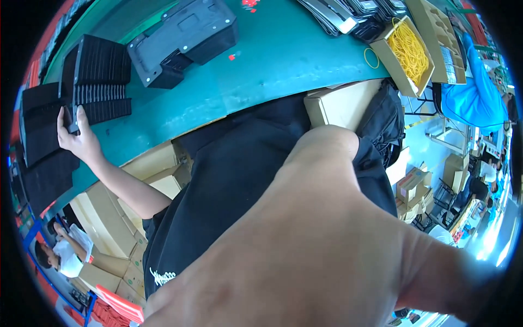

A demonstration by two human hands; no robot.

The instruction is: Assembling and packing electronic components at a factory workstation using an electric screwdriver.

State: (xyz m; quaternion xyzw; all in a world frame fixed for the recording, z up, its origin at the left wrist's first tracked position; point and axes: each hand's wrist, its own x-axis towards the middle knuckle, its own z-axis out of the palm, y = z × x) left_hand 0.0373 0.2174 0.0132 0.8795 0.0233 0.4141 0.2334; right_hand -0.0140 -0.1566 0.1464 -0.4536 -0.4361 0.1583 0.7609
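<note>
At the left end of the bench, my left hand (80,139) has its thumb and fingers closed on the near edge of a black plastic panel (69,121). That panel adjoins a stack of thin black panels (103,62) with ribbed edges. My right hand (294,256) is raised very close to the camera and fills the lower middle and right. Mostly its broad, blurred back shows; its fingers run out of view, so what they touch is hidden. Right of the stack lies a black plastic housing (188,32) with metal-looking fasteners at its corners.
A green bench top (283,60) carries small red bits, dark flat pieces (340,16) and a carton of yellow cords (408,49). Cardboard boxes (101,215) stand below. A person in blue (471,98) is at right; another person (68,261) is at lower left.
</note>
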